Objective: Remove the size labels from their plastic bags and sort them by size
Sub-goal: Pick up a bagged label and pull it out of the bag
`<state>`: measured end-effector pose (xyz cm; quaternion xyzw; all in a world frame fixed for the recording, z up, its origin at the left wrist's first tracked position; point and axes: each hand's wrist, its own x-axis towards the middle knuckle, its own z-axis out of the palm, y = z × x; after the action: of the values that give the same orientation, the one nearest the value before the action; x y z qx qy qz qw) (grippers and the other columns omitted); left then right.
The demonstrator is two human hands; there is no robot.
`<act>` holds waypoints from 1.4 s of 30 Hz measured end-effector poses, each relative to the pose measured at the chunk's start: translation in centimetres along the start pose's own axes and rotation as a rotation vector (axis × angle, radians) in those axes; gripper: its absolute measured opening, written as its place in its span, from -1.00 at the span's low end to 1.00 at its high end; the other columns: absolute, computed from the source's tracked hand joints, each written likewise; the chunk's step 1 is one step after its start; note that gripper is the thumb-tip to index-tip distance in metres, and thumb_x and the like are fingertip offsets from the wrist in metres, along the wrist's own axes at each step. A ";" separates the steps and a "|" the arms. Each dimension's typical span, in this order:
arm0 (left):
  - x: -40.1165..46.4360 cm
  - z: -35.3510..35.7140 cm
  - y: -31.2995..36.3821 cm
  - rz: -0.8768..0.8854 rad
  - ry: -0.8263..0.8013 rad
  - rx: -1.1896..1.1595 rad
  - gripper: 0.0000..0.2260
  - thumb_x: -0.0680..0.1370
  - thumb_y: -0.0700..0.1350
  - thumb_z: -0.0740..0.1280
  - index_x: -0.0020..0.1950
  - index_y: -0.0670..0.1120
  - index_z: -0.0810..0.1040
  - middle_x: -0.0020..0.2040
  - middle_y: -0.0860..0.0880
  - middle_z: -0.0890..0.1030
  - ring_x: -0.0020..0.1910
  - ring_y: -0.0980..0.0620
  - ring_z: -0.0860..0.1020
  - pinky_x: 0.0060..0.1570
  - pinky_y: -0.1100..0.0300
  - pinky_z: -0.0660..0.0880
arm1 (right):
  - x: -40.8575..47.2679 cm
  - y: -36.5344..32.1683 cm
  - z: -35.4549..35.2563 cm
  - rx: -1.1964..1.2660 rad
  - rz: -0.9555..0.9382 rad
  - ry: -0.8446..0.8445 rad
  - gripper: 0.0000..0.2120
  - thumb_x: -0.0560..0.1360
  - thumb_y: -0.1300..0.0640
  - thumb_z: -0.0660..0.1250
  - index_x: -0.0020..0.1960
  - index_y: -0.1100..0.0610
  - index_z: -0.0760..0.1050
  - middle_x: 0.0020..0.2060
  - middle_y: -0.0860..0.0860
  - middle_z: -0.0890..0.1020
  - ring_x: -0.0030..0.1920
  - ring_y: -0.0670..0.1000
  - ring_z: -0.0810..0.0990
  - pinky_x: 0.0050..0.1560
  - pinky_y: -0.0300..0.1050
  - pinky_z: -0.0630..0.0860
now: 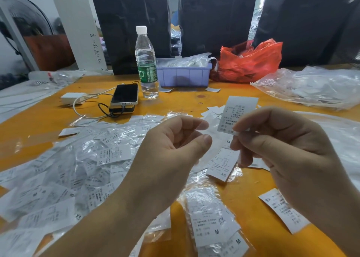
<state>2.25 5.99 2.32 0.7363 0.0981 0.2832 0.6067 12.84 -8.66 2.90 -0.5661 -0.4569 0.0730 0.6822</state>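
My right hand pinches the lower edge of a white printed size label, which stands upright above the orange table. My left hand is curled beside it, thumb and fingertips closing on a faint, blurred clear plastic bag between the two hands. A big heap of bagged labels covers the table's left side. Below my hands lie a loose SX label, a second SX label at the right, and bagged M labels near the front.
At the back stand a water bottle, a purple bin holding bagged labels, and a red plastic bag. A phone lies on a power bank beside a white charger. Crumpled clear bags fill the right.
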 end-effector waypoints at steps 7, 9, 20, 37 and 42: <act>-0.2 0.0 0.1 0.003 -0.063 -0.010 -0.90 0.43 -0.03 0.43 -0.07 0.07 0.66 -0.24 0.10 0.68 -0.25 0.21 0.63 -0.27 0.42 0.50 | -0.1 0.1 0.1 -0.039 0.029 -0.042 -0.81 0.36 0.29 0.30 -0.18 0.07 0.64 -0.34 0.16 0.62 -0.42 0.10 0.53 -0.36 -0.10 0.50; -0.1 0.1 0.1 0.002 -0.096 0.000 -0.88 0.41 -0.01 0.39 -0.08 0.05 0.66 -0.26 0.10 0.68 -0.26 0.21 0.62 -0.27 0.41 0.50 | -0.1 0.2 0.2 -0.040 0.036 -0.059 -0.86 0.32 0.22 0.34 -0.18 0.07 0.63 -0.34 0.15 0.62 -0.42 0.09 0.54 -0.36 -0.08 0.52; 0.1 0.0 0.0 -0.032 -0.180 -0.018 -0.88 0.43 0.03 0.36 -0.14 0.06 0.67 -0.31 0.03 0.65 -0.28 0.12 0.59 -0.21 0.27 0.55 | 0.3 0.3 0.0 0.018 0.178 -0.020 -0.58 0.36 0.15 0.41 0.20 -0.03 0.48 -0.28 0.17 0.65 -0.37 0.11 0.58 -0.37 -0.10 0.58; 0.2 -0.1 0.0 -0.067 -0.177 -0.034 -0.90 0.41 0.03 0.39 -0.21 0.03 0.66 -0.34 0.02 0.64 -0.33 0.10 0.57 -0.22 0.23 0.57 | 0.7 0.0 -0.4 0.023 0.248 0.016 -0.76 0.23 0.10 0.44 -0.11 0.08 0.69 -0.27 0.11 0.71 -0.44 -0.06 0.54 -0.38 -0.18 0.55; 0.2 0.0 -0.1 -0.067 -0.180 -0.040 -0.90 0.41 0.02 0.39 -0.21 0.03 0.66 -0.33 0.01 0.64 -0.33 0.10 0.57 -0.23 0.26 0.57 | 0.7 0.1 -0.1 0.063 0.218 -0.018 -0.83 0.24 0.13 0.44 -0.18 0.07 0.70 -0.31 0.11 0.70 -0.45 -0.05 0.53 -0.40 -0.20 0.53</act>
<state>2.44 6.15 2.32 0.7427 0.0623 0.1973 0.6368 13.34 -8.31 3.18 -0.5902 -0.3962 0.1662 0.6834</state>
